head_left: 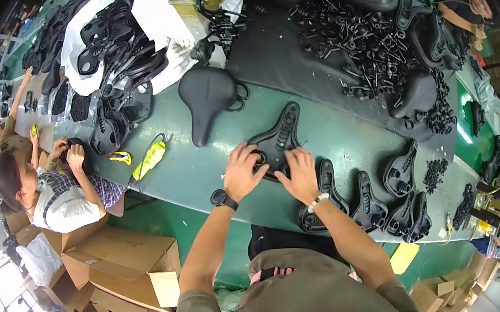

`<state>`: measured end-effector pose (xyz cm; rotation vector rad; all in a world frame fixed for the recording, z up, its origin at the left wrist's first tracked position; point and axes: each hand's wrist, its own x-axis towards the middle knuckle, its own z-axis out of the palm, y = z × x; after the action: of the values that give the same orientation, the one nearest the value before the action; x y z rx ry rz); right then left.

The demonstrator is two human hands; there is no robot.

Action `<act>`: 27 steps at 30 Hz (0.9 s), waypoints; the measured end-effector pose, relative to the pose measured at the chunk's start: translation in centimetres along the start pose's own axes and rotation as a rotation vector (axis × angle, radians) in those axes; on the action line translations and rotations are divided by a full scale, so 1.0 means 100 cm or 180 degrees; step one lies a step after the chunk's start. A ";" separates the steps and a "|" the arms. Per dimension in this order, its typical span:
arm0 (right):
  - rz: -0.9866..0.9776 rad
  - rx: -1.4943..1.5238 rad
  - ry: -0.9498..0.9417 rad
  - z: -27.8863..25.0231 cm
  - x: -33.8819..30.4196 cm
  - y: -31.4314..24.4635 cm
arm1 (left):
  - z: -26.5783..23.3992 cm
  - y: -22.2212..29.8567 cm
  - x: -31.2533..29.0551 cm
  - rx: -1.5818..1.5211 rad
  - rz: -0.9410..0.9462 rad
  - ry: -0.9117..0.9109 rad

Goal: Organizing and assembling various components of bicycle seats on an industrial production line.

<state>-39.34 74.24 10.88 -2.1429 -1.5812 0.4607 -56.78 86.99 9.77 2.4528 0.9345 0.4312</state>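
A black bicycle saddle [284, 128] lies underside up on the green table, its narrow nose pointing away from me. My left hand [242, 170] grips the wide end on the left, fingers curled over its edge. On the right side of that wide end, my right hand [300, 178] holds it with the thumb near the front edge. The palms hide part of the rim. A finished-looking saddle [208, 98] rests top side up just beyond, to the left. To the right of my right hand, several saddle bases [366, 201] lie along the near table edge.
A yellow-green power screwdriver [150, 159] and a yellow cutter [120, 157] lie to the left. Black clamps and bolts [367, 42] are heaped on a black mat at the back right. A co-worker [58, 192] sits at left, near cardboard boxes [122, 259].
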 end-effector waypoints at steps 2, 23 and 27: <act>0.0680 0.0152 0.0407 0.002 0.010 0.012 | -0.008 -0.026 0.015 -0.0366 -0.0574 0.0610; 0.1401 0.0983 -0.1326 0.003 -0.009 0.056 | -0.032 -0.055 0.022 0.0710 -0.1697 -0.0108; 0.1337 0.0677 -0.1339 -0.022 0.031 0.051 | -0.002 -0.062 0.003 0.0818 -0.1643 0.0003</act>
<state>-33.11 75.61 10.05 -2.3067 -1.1894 1.2250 -59.93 91.30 6.66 2.2972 1.6474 0.1358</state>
